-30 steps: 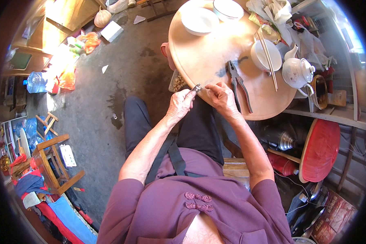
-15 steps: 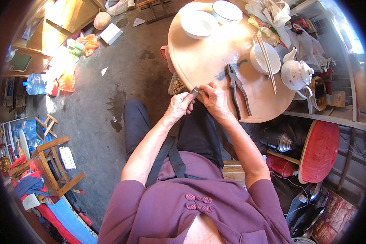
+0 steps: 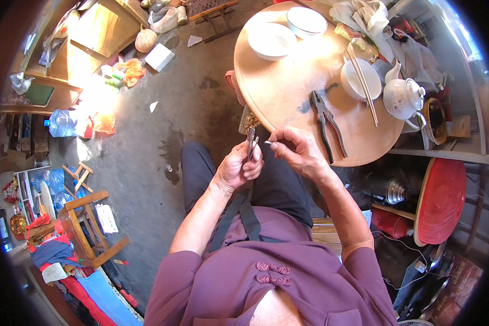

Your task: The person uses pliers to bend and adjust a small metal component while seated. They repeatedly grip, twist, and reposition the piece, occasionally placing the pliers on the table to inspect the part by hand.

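My left hand (image 3: 240,168) is closed round a small, slim, dark metal tool (image 3: 251,142) whose upper end sticks up above the fingers; its exact kind I cannot make out. Just to the right, my right hand (image 3: 298,149) pinches a tiny pale piece (image 3: 268,142) between thumb and forefinger. A narrow gap separates that piece from the metal tool. Both hands are above my lap, by the near left edge of the round table (image 3: 288,117). Pliers (image 3: 327,122) with dark handles lie on the table, beyond my right hand and to its right.
On the table stand two white bowls (image 3: 271,41) (image 3: 307,23), another bowl (image 3: 359,81) with chopsticks (image 3: 363,84) across it, and a white teapot (image 3: 403,100). A container of nuts (image 3: 249,120) is under the table's left edge. Wooden stools (image 3: 87,228) stand at the left.
My hands have drawn apart, the right one pulling away with the pale piece. The metal tool in my left hand now points more upright. The whole view has shifted slightly.
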### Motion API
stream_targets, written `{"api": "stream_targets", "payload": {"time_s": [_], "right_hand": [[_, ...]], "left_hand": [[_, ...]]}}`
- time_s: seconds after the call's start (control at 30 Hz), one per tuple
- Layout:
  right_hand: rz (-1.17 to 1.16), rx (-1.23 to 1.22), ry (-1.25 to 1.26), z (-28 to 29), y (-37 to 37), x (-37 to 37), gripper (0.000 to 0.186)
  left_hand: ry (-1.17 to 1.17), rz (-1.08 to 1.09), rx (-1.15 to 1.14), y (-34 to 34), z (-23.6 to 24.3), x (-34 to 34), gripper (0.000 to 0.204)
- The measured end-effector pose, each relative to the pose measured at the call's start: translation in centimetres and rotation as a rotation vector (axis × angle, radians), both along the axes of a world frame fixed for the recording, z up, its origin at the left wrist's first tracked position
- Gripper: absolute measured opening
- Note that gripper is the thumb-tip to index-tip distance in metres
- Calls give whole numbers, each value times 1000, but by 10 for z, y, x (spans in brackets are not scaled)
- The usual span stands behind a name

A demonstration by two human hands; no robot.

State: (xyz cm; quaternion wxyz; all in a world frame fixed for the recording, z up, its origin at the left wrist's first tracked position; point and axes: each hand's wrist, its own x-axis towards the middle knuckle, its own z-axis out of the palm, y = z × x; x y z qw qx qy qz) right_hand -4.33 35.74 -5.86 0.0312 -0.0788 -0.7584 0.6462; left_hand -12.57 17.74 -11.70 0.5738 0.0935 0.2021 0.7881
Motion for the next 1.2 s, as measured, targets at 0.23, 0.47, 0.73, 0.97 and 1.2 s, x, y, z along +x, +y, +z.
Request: {"api": "stream_targets", "payload": {"time_s": [0.23, 0.47, 0.73, 0.97, 1.2], "right_hand": [[77, 63, 144, 30, -16, 2, 14], [79, 51, 221, 48, -27, 8, 7], [58, -155, 134, 45, -31, 19, 12], [85, -26, 347, 53, -32, 31, 21], [189, 278, 579, 62, -29, 33, 37]], "left_hand": [[-61, -54, 110, -12, 23, 15, 39], [-88, -48, 92, -18, 41, 24, 38], [49, -39, -97, -22, 68, 27, 36], [69, -86, -137, -36, 90, 34, 41], [66, -170, -247, -44, 106, 38, 42]]}}
